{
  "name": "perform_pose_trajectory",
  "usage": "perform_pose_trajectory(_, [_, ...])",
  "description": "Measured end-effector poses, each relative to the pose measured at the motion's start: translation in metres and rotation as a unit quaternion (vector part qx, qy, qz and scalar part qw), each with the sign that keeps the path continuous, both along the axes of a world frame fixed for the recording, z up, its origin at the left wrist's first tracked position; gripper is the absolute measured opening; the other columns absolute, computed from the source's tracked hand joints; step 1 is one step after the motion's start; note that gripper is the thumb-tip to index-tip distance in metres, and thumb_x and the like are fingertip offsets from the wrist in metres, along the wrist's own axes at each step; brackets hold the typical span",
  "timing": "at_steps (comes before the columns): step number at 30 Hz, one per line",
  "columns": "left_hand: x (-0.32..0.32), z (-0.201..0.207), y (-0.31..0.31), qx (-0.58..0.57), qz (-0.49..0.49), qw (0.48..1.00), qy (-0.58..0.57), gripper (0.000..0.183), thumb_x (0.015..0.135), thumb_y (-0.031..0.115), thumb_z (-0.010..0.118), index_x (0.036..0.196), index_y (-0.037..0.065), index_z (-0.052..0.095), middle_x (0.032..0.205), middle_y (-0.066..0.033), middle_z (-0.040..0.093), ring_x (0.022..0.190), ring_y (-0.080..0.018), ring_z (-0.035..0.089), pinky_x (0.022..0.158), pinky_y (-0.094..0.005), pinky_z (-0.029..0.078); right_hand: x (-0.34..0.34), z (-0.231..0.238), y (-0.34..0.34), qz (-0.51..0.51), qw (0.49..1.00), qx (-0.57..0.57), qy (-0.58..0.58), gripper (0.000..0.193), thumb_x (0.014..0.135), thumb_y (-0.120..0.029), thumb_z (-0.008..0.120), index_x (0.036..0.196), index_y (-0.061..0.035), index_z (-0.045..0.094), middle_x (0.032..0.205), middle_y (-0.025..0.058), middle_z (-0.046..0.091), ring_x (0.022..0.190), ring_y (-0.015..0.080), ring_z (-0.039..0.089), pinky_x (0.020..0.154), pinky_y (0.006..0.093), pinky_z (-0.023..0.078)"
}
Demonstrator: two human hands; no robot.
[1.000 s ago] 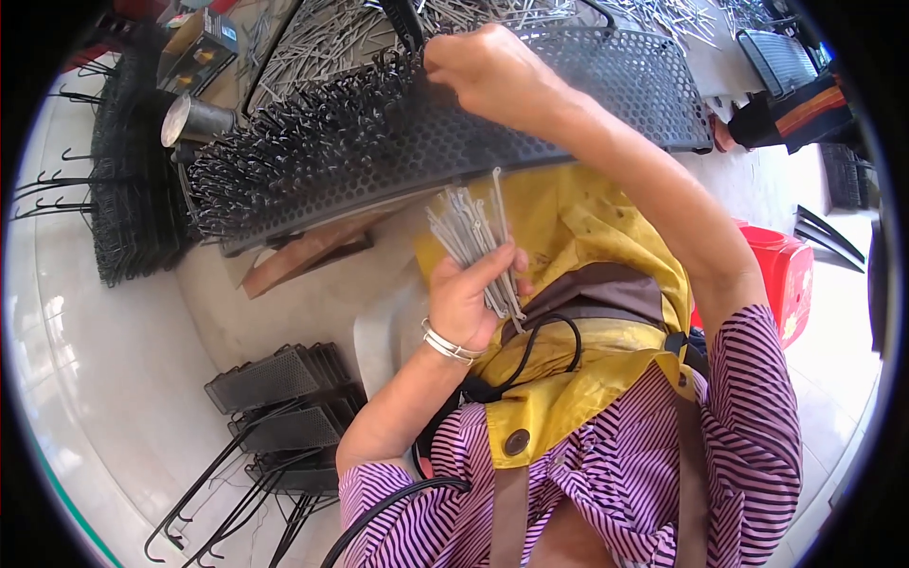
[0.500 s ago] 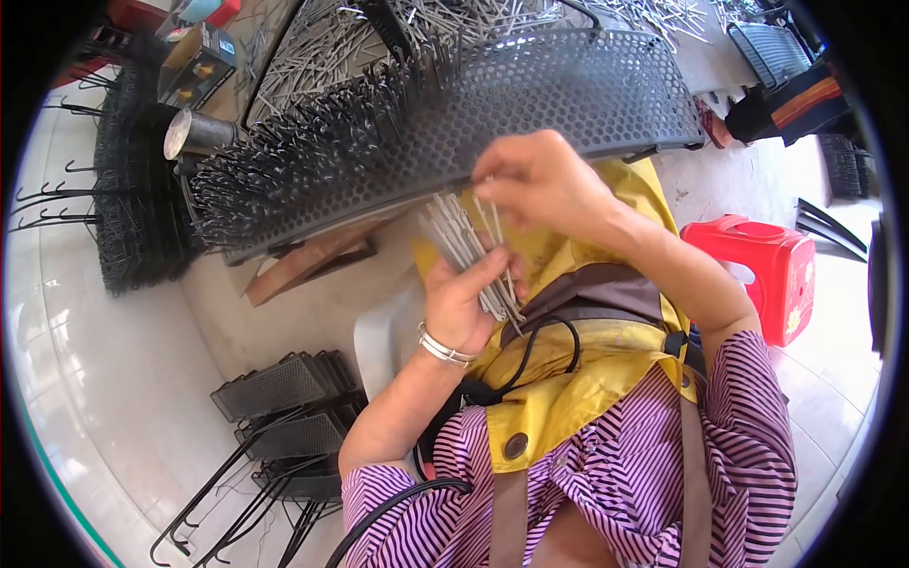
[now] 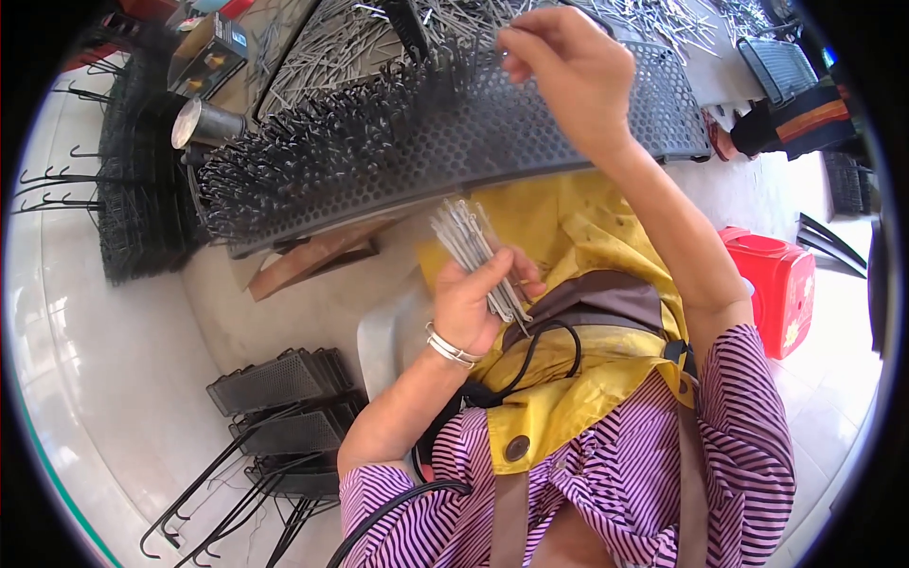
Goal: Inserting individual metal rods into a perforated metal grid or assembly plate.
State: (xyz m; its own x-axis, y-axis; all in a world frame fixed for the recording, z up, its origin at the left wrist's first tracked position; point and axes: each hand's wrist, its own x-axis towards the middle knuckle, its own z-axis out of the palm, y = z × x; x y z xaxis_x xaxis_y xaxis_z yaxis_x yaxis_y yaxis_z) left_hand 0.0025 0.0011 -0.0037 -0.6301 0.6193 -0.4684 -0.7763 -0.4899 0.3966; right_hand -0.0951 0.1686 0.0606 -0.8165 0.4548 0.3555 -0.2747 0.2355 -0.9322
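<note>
My left hand (image 3: 473, 298) is closed around a bundle of thin silver metal rods (image 3: 462, 237), held at a slant in front of the yellow apron (image 3: 559, 218). Some rods show small loops at their lower ends. My right hand (image 3: 578, 80) is raised over the perforated black metal panel (image 3: 653, 118), its fingertips pinched together. Whatever may be between them is too small to make out. Close-packed dark hooked pieces (image 3: 312, 156) stand upright across the panel's left and middle, beside the right hand's fingertips.
Loose silver rods (image 3: 350, 47) lie heaped behind the panel. A metal can (image 3: 208, 123) and a cardboard box (image 3: 208, 57) are at the far left. Black mesh racks with long hooks (image 3: 284, 379) lie at lower left. A red plastic stool (image 3: 781, 293) stands at right.
My right hand has moved up and away from the bundle to above the panel. The left hand still holds the rods in nearly the same place.
</note>
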Motion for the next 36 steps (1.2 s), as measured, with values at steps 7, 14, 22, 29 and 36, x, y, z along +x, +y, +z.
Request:
perform_pose_trajectory(7, [0.0,0.007,0.0,0.007,0.015,1.0,-0.024,0.007,0.08,0.009,0.053,0.082,0.003,0.05,0.078,-0.0098,0.053,0.073,-0.0234,0.055,0.062,-0.038,0.05,-0.014,-0.012,-0.01,0.013,0.983,0.167,0.075,0.005,0.072,0.0,0.059,0.072,-0.0009,0.054,0.057,0.0042,0.056,0.048,0.0074,0.054,0.043,0.0196,0.043])
perform_pose_trajectory(14, [-0.001,0.006,0.001,0.006,0.009,0.999,-0.036,0.008,0.079,0.007,0.053,0.083,0.002,0.048,0.075,-0.0116,0.053,0.071,-0.0239,0.055,0.062,-0.0368,0.051,-0.023,-0.013,-0.011,0.078,0.985,0.129,0.081,0.007,0.071,0.001,0.059,0.068,-0.0011,0.053,0.054,0.0054,0.054,0.046,0.0089,0.053,0.042,0.0204,0.042])
perform_pose_trajectory(22, [0.0,0.003,0.001,-0.005,-0.003,1.0,-0.018,0.009,0.079,0.007,0.054,0.082,0.003,0.047,0.075,-0.0112,0.054,0.069,-0.0227,0.056,0.061,-0.0364,0.051,-0.031,-0.023,-0.002,0.111,0.917,0.351,0.156,0.009,0.068,0.004,0.054,0.076,-0.0005,0.053,0.061,0.0118,0.057,0.053,0.0223,0.057,0.049,0.0276,0.046])
perform_pose_trajectory(29, [-0.002,-0.002,0.001,-0.011,-0.018,1.0,0.008,0.011,0.078,0.009,0.054,0.083,0.004,0.046,0.074,-0.0111,0.054,0.068,-0.0222,0.056,0.06,-0.0359,0.051,-0.037,-0.026,-0.008,0.065,0.962,0.257,0.07,0.005,0.065,-0.002,0.056,0.067,-0.0011,0.052,0.06,0.0149,0.055,0.059,0.0306,0.056,0.054,0.0345,0.045])
perform_pose_trajectory(36, [-0.003,-0.006,0.0,-0.012,-0.019,1.0,0.007,0.011,0.078,0.008,0.053,0.085,0.004,0.046,0.074,-0.0113,0.054,0.067,-0.0226,0.056,0.059,-0.036,0.051,-0.032,-0.029,-0.013,0.044,0.948,0.304,0.087,0.01,0.065,-0.006,0.058,0.064,-0.0012,0.05,0.058,0.0153,0.053,0.06,0.0336,0.054,0.053,0.0367,0.044])
